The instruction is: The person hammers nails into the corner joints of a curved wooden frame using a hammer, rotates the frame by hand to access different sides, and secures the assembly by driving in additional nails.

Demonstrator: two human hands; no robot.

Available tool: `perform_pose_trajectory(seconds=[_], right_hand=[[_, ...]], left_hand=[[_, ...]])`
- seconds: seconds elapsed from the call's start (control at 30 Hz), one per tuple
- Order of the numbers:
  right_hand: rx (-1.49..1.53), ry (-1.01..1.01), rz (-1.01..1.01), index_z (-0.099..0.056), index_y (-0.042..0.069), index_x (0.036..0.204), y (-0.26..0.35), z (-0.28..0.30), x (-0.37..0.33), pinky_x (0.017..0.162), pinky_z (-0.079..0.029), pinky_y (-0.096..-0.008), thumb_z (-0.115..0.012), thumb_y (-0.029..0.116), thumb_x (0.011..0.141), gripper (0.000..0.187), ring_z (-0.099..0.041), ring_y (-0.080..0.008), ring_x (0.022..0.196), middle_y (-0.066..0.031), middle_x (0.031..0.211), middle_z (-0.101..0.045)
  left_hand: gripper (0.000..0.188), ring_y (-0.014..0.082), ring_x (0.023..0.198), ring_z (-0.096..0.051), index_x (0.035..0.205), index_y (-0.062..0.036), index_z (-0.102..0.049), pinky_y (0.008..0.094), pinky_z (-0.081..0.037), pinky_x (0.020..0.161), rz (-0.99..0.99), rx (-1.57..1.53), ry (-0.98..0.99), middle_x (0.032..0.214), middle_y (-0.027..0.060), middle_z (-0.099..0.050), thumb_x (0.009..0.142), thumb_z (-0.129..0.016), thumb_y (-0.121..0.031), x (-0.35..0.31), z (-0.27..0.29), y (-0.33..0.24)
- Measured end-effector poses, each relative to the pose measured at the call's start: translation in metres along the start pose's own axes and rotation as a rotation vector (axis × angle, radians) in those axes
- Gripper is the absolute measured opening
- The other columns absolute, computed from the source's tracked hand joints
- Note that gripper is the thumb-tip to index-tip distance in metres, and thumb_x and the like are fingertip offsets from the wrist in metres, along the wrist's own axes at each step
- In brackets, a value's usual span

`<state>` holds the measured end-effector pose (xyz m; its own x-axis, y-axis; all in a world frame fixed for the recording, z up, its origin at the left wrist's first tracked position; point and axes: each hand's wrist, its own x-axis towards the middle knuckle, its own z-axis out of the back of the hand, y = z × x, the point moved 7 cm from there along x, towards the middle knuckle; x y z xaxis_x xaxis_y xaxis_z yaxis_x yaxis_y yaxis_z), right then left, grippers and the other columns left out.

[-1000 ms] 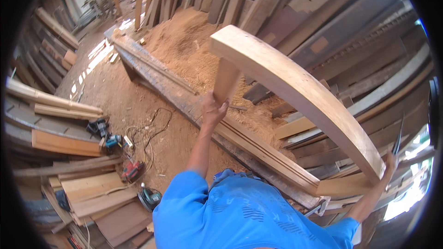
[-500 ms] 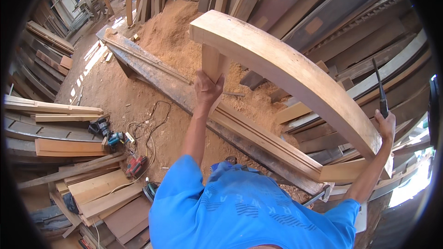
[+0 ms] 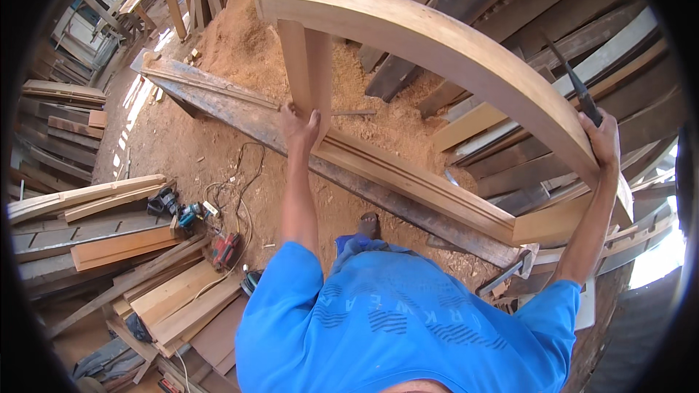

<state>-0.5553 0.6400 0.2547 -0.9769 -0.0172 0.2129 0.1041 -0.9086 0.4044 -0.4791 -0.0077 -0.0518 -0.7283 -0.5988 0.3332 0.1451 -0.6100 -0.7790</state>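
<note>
A large wooden frame with a curved top beam point(image 3: 429, 36) stands on a long, narrow bench point(image 3: 240, 120). Its straight grooved rail point(image 3: 422, 182) lies along the bench top. My left hand point(image 3: 300, 129) is closed around the lower part of the frame's left post point(image 3: 304, 65). At the far end of the curve, my right hand point(image 3: 603, 142) grips the dark handle of a chisel point(image 3: 575, 80), whose long blade points up and left. That hand also rests against the beam near the short right post point(image 3: 550, 224).
A metal clamp point(image 3: 502, 276) sits at the bench's right end. Sawdust point(image 3: 244, 36) is heaped behind the bench, before leaning boards point(image 3: 502, 11). To the left lie power tools point(image 3: 191, 215), a red tool point(image 3: 226, 251), cords and stacked planks point(image 3: 175, 306). My foot point(image 3: 370, 225) is near the bench.
The view has shifted and turned slightly. The frame's left end appears farther up and left, and more of the post shows above my left hand. Both hands keep their holds.
</note>
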Motion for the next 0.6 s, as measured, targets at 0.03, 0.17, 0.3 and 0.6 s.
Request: perform_pose_trajectory(seconds=[0.03,0.17,0.3,0.6], right_hand=[[0.001,0.008,-0.006,-0.069,-0.003,0.095,0.000,-0.002,0.001,0.072,-0.047,-0.0348,-0.074,0.032,0.085,0.037,-0.057,-0.0143,0.073,-0.0043,0.076,-0.062],[-0.026,-0.018,-0.038,-0.069,-0.002,0.095,-0.009,-0.001,0.009,0.072,-0.047,-0.0338,-0.075,0.035,0.085,0.039,-0.056,-0.0137,0.072,-0.0033,0.076,-0.062],[-0.011,0.001,-0.045,-0.069,-0.001,0.095,-0.013,-0.006,0.021,0.071,-0.047,-0.0323,-0.076,0.035,0.086,0.038,-0.055,-0.0125,0.072,-0.0012,0.075,-0.060],[-0.035,-0.030,-0.076,-0.070,-0.003,0.101,-0.020,-0.008,0.021,0.076,-0.048,-0.0338,-0.075,0.034,0.086,0.040,-0.059,-0.0152,0.077,-0.0067,0.080,-0.067]], left_hand=[[0.063,0.0385,0.119,-0.057,0.128,0.0023,-0.054,0.0433,-0.046,0.101,0.114,-0.032,0.058,0.121,0.0248,-0.061,0.080,-0.082,-0.026,-0.014,-0.006,0.026],[0.066,0.0364,0.119,-0.059,0.131,0.0032,-0.051,0.0423,-0.048,0.100,0.239,0.057,0.078,0.126,0.0238,-0.061,0.081,-0.082,-0.024,-0.047,-0.006,0.073],[0.070,0.0342,0.115,-0.062,0.137,0.0046,-0.047,0.0420,-0.050,0.097,0.320,-0.025,0.207,0.129,0.0248,-0.061,0.083,-0.081,-0.023,-0.051,-0.013,0.116],[0.037,0.0227,0.091,-0.070,0.116,-0.0031,-0.061,0.0342,-0.058,0.077,0.749,-0.664,0.803,0.104,0.0120,-0.071,0.091,-0.076,-0.025,-0.139,-0.105,0.079]])
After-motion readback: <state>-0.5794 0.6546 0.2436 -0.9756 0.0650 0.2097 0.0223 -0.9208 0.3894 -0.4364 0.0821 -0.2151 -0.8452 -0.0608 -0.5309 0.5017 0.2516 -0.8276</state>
